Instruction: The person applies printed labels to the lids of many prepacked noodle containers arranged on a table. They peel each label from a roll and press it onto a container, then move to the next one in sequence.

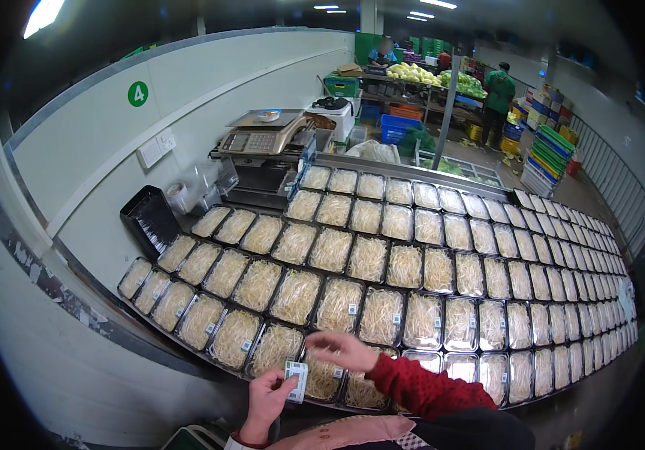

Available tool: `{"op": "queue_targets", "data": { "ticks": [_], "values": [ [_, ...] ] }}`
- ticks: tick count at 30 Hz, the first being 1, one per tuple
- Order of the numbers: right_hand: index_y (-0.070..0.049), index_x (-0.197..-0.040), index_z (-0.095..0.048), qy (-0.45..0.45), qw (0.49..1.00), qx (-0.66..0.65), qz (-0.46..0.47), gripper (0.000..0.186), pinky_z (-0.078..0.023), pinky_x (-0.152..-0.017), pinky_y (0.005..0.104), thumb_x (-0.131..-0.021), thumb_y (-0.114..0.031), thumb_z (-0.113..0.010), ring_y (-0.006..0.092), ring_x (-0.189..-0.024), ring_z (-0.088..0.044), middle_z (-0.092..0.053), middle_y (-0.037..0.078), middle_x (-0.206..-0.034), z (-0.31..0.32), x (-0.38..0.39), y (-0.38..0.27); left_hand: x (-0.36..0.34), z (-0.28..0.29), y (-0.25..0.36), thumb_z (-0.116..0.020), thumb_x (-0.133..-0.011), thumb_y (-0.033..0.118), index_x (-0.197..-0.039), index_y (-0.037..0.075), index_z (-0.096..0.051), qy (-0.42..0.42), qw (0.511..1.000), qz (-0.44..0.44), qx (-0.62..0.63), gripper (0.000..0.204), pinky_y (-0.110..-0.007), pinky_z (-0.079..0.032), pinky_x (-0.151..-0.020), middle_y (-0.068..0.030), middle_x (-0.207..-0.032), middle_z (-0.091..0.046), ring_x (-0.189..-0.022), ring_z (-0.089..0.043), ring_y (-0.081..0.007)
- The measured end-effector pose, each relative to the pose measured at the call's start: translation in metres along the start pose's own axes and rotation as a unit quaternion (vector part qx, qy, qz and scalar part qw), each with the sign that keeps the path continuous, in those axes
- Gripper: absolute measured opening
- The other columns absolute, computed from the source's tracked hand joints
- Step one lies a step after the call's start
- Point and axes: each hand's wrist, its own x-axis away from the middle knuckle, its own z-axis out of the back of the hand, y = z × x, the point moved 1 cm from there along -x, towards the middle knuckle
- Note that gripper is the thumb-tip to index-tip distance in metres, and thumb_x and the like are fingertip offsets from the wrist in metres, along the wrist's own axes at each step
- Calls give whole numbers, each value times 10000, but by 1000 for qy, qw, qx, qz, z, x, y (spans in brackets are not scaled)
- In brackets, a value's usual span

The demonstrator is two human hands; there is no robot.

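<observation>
My left hand [266, 401], at the lower middle, is closed on a small roll of white and green printed labels [297, 381], pinched between thumb and fingers. Just above and to the right of it, my right hand [343, 351] reaches in over the front row, fingers apart and slightly blurred, with nothing visible in them. Beneath the hands lies a black tray of bean sprouts under clear film [276, 346]. Many such trays stand in close rows across the table. Several front trays carry a small label near a corner, like this labelled tray [234, 337].
A weighing scale [251, 141] stands at the back left, beside a clear plastic bag [206, 184] and a stack of empty black trays [150, 221]. A metal post [448, 116] rises behind the table. Farther back are coloured crates [551, 154] and a person in green [499, 94].
</observation>
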Motion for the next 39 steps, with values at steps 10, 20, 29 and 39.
{"op": "queue_targets", "data": {
  "ticks": [10,20,29,39],
  "values": [
    [24,-1120,-619,146,981,-116,-44,243,-506,-745,239,-914,-103,-633,84,-858,-616,-661,45,-964,-48,21,-36,-27,6,23,-669,-813,-4,-869,-11,-659,-111,982,-125,-91,57,-233,-459,-653,-59,-945,-635,-806,-581,-97],
    [19,-1054,-647,221,975,-19,-25,211,-503,-683,230,-889,-113,-663,78,-775,-617,-662,45,-883,-95,-8,-53,-47,50,23,-682,-810,16,-826,-14,-641,-135,984,-114,-20,53,-225,-420,-610,-32,-821,-594,-700,-532,-81],
    [21,-1053,-634,251,967,-21,-41,254,-504,-664,241,-883,-162,-677,75,-740,-610,-674,56,-843,-121,-25,-57,-55,79,13,-619,-864,-23,-931,-6,-630,-160,984,-72,29,71,-188,-444,-638,-1,-821,-633,-722,-556,-42],
    [-12,-1028,-634,290,945,139,53,241,-493,-657,329,-861,-181,-671,243,-746,-638,-652,140,-840,-129,-28,-58,-62,78,21,-570,-904,31,-831,-20,-609,-111,990,-46,71,97,-198,-421,-642,-9,-773,-609,-690,-518,-51]
  ]
}}
